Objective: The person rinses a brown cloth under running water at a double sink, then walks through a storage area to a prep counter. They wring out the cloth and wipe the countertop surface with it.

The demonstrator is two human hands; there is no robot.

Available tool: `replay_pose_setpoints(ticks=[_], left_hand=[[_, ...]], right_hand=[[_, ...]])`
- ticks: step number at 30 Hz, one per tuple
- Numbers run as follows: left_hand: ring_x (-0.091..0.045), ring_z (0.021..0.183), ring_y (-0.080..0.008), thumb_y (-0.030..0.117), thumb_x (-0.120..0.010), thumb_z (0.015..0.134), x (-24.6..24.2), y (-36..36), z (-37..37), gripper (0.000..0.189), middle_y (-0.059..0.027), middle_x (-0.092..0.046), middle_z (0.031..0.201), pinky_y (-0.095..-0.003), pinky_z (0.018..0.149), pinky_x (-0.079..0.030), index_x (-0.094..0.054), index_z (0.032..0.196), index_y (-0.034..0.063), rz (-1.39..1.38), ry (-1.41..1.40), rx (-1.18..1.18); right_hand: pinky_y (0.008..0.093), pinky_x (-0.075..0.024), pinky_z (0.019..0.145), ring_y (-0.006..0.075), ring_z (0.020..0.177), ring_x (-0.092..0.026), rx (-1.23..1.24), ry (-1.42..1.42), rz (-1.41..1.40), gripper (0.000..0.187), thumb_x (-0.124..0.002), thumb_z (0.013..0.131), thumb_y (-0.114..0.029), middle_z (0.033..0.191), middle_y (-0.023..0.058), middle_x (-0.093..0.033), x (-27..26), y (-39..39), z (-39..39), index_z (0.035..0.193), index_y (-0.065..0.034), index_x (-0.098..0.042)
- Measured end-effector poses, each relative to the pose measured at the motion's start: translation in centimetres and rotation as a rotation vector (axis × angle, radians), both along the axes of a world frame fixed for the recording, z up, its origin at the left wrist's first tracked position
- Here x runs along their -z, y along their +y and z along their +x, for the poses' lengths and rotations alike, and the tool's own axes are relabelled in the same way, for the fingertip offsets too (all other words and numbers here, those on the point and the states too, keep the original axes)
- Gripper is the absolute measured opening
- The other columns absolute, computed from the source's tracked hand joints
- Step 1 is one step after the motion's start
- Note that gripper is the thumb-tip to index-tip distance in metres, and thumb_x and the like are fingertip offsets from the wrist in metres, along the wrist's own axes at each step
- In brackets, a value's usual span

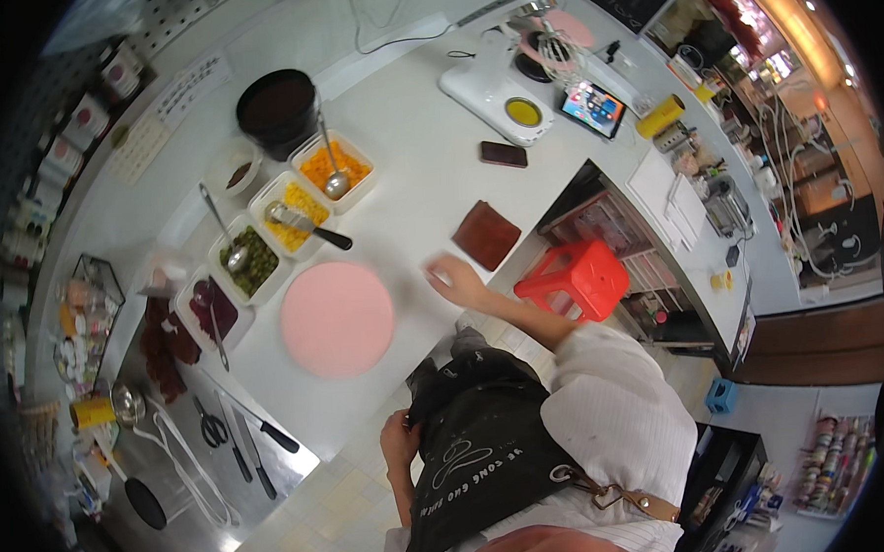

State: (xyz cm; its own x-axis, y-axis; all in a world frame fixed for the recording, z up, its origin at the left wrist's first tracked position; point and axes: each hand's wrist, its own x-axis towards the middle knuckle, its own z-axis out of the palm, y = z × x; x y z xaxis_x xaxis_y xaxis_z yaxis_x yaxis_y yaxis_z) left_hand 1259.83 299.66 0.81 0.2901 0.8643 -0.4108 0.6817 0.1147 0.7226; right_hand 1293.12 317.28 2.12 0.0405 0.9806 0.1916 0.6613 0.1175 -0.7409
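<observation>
My right hand (453, 279) is over the near edge of the white worktop (409, 196), blurred, with a gap between thumb and fingers and nothing visible in it. Beside it lies a folded brown cloth (487, 235). A round pink turntable or board (338, 319) sits to the left. Down at the side of my black apron (487, 452), my left hand (401, 440) touches the fabric; its fingers are partly hidden. Past the pink disc, white tubs hold dark red filling (218, 308), green pieces (259, 273), yellow cubes (298, 201) and orange cubes (341, 166), each with a utensil.
A black bucket (277, 109) stands behind the tubs. Farther right are a stand mixer (489, 74), a tablet (594, 109) and a phone (503, 155). Knives (253, 447) and scissors (212, 428) lie on a steel surface at left. A red stool (579, 281) stands by the worktop.
</observation>
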Motion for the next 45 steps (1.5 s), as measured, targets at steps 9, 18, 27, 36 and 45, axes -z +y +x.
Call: replay_pose_setpoints(ticks=[9, 18, 27, 36, 45], left_hand=[[-0.066, 0.082, -0.0369, 0.02, -0.076, 0.079, -2.6, 3.3, 8.5, 0.023, -0.0146, -0.068, 0.083, -0.0461, 0.072, -0.051, -0.068, 0.096, 0.0071, 0.089, 0.046, 0.259], [-0.068, 0.066, -0.0155, 0.006, -0.081, 0.074, -7.2, 0.5, 22.0, 0.022, -0.0078, -0.072, 0.077, -0.0289, 0.061, -0.052, -0.068, 0.091, 0.003, -0.147, -0.127, 0.105], [-0.061, 0.063, -0.0104, -0.004, -0.074, 0.074, -9.6, -3.8, 30.2, 0.015, -0.0032, -0.066, 0.071, -0.027, 0.06, -0.048, -0.063, 0.083, 0.0011, 0.026, 0.065, 0.069], [-0.061, 0.062, -0.0094, -0.001, -0.074, 0.079, -4.3, -7.8, 31.5, 0.012, -0.0043, -0.067, 0.07, -0.0273, 0.061, -0.051, -0.065, 0.087, 0.0004, 0.056, -0.008, -0.091], [-0.063, 0.075, -0.0093, -0.005, -0.075, 0.081, 0.3, -5.1, 28.6, 0.021, -0.003, -0.071, 0.087, -0.0245, 0.072, -0.051, -0.067, 0.099, 0.0014, -0.391, -0.384, -0.038]], right_hand=[[0.0309, -0.0395, 0.066, 0.0092, 0.069, -0.044, 0.018, 0.351, -0.972, 0.047, -0.068, 0.095, -0.047, 0.066, -0.0022, -0.046, -0.6, -22.5, 12.7, 0.075, -0.0053, -0.058], [0.027, -0.0346, 0.057, 0.0053, 0.065, -0.039, -0.085, 0.669, -0.86, 0.038, -0.08, 0.088, -0.026, 0.068, -0.0072, -0.041, -4.5, -24.0, 29.5, 0.072, -0.0089, -0.05], [0.0242, -0.0469, 0.064, 0.0056, 0.073, -0.058, -0.228, 0.579, -0.878, 0.023, -0.078, 0.09, -0.023, 0.08, -0.0036, -0.065, -3.6, -25.9, 37.3, 0.099, -0.0043, -0.069], [0.0302, -0.055, 0.082, 0.0157, 0.091, -0.067, -0.124, 0.641, -0.823, 0.032, -0.072, 0.089, -0.009, 0.1, 0.0067, -0.072, 1.2, -29.7, 38.4, 0.12, -0.0004, -0.068], [0.0308, -0.0554, 0.085, 0.0165, 0.094, -0.067, 0.27, 1.018, -0.894, 0.038, -0.069, 0.088, -0.005, 0.113, 0.0094, -0.069, 1.4, -38.2, 36.8, 0.126, -0.0006, -0.065]])
